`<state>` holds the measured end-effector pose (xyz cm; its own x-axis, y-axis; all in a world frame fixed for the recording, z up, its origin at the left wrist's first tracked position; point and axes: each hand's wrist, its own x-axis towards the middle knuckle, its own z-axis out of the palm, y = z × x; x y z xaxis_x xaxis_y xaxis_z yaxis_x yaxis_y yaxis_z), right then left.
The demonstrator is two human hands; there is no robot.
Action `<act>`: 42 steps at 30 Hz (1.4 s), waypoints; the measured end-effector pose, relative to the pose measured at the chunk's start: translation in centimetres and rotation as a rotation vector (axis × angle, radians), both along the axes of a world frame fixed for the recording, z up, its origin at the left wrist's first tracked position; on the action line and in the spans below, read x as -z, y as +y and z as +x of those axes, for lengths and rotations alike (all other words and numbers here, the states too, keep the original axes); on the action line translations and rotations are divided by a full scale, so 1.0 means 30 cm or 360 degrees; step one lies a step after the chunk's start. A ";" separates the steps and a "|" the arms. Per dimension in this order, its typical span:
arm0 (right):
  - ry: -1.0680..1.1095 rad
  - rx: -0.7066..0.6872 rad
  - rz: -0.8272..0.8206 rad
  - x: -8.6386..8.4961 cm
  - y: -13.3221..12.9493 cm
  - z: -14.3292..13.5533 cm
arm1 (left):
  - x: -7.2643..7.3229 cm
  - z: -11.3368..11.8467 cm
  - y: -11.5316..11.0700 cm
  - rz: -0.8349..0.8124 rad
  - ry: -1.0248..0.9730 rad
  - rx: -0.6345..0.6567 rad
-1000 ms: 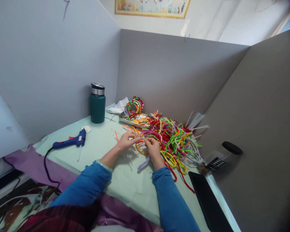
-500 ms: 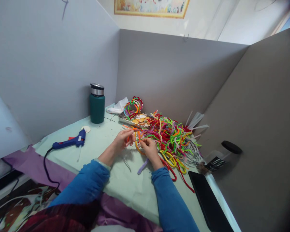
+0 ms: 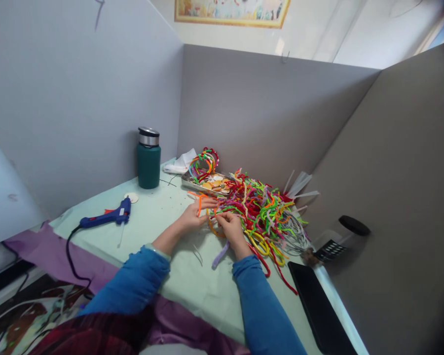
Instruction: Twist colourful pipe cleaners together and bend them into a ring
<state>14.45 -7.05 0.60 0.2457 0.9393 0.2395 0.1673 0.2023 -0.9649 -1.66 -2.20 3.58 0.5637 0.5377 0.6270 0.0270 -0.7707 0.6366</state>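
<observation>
An orange pipe cleaner [image 3: 200, 205] runs between my two hands over the middle of the table. My left hand [image 3: 195, 215] is closed around it, fingers pointing right. The fingertips of my right hand [image 3: 229, 227] pinch its other side. Beyond and to the right lies a tangled pile of coloured pipe cleaners [image 3: 259, 202]. A purple fuzzy piece [image 3: 220, 255] rests just below my right hand. Thin grey wire-like strips [image 3: 198, 254] lie on the table below and between the hands.
A blue glue gun [image 3: 109, 216] and a white disc [image 3: 132, 197] lie at left, near a green bottle [image 3: 148, 160]. Behind my hands stands a metal tray [image 3: 200, 187] with round pieces and coloured rings [image 3: 204, 165]. A black flat object [image 3: 318, 305] is at right.
My left hand has turned and its fingers now extend to the right. The orange strand stands up above its fingers. My right hand has barely moved.
</observation>
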 end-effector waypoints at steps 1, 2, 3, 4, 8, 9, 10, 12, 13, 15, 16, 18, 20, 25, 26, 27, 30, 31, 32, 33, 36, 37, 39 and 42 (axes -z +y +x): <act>0.0002 -0.0007 -0.0006 0.001 0.001 0.001 | 0.013 0.005 0.008 0.0113 0.0089 -0.0092; -0.0003 -0.0021 -0.0008 0.003 0.002 0.001 | 0.026 0.008 0.016 0.0197 0.0164 -0.0177; -0.0011 -0.0039 -0.0005 0.007 0.003 0.001 | 0.038 0.011 0.024 0.0249 0.0208 -0.0260; -0.0019 -0.0061 -0.0001 0.011 0.005 0.000 | 0.049 0.012 0.031 0.0283 0.0235 -0.0313; -0.0047 -0.0145 -0.0008 0.028 0.010 0.001 | 0.068 0.012 0.038 0.0270 0.0321 -0.0282; -0.0045 -0.0166 -0.0017 0.031 0.011 0.002 | 0.066 0.012 0.035 0.0230 0.0342 -0.0254; -0.0039 -0.0185 -0.0028 0.032 0.011 0.003 | 0.062 0.011 0.031 0.0180 0.0354 -0.0232; -0.0021 -0.0232 -0.0056 0.031 0.010 0.005 | 0.051 0.009 0.022 0.0075 0.0348 -0.0194; -0.0009 -0.0262 -0.0077 0.029 0.009 0.006 | 0.046 0.007 0.019 0.0035 0.0342 -0.0173; 0.0023 -0.0325 -0.0129 0.022 0.004 0.006 | 0.036 0.002 0.017 -0.0012 0.0350 -0.0115; 0.0040 -0.0352 -0.0152 0.019 0.002 0.006 | 0.032 -0.001 0.018 -0.0024 0.0356 -0.0099; 0.0063 -0.0372 -0.0174 0.012 -0.005 0.005 | 0.028 -0.007 0.024 -0.0050 0.0343 -0.0110; 0.0059 -0.0391 -0.0170 0.004 -0.013 0.003 | 0.027 -0.011 0.030 -0.0097 0.0309 -0.0160; 0.0071 -0.0514 -0.0194 -0.024 -0.036 -0.007 | 0.033 -0.011 0.039 -0.0196 0.0217 -0.0169; 0.0088 -0.0538 -0.0201 -0.029 -0.040 -0.008 | 0.035 -0.010 0.041 -0.0206 0.0189 -0.0153; 0.0109 -0.0565 -0.0210 -0.033 -0.042 -0.008 | 0.036 -0.009 0.042 -0.0218 0.0161 -0.0134; 0.0200 -0.0644 -0.0239 -0.038 -0.042 -0.003 | 0.037 -0.007 0.047 -0.0301 0.0071 -0.0045; 0.0234 -0.0664 -0.0243 -0.038 -0.040 0.000 | 0.035 -0.006 0.047 -0.0346 0.0038 -0.0018; 0.0269 -0.0679 -0.0243 -0.037 -0.038 0.003 | 0.032 -0.006 0.046 -0.0391 0.0006 0.0002; 0.0307 -0.0694 -0.0240 -0.036 -0.035 0.006 | 0.029 -0.005 0.045 -0.0433 -0.0020 0.0014; 0.0419 -0.0705 -0.0243 -0.035 -0.029 0.009 | 0.021 -0.002 0.039 -0.0523 -0.0052 0.0021; 0.0447 -0.0692 -0.0242 -0.036 -0.028 0.009 | 0.020 -0.001 0.037 -0.0553 -0.0057 0.0019; 0.0487 -0.0651 -0.0227 -0.037 -0.025 0.010 | 0.020 0.000 0.033 -0.0617 -0.0067 0.0014; 0.0565 -0.0602 -0.0187 -0.033 -0.018 0.010 | 0.025 0.002 0.024 -0.0679 -0.0062 -0.0001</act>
<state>14.76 -7.60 1.59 -0.0683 0.9935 0.0912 -0.2372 0.0726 -0.9687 -1.59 -1.49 2.84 0.5437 0.7539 0.3689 -0.0029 -0.4379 0.8990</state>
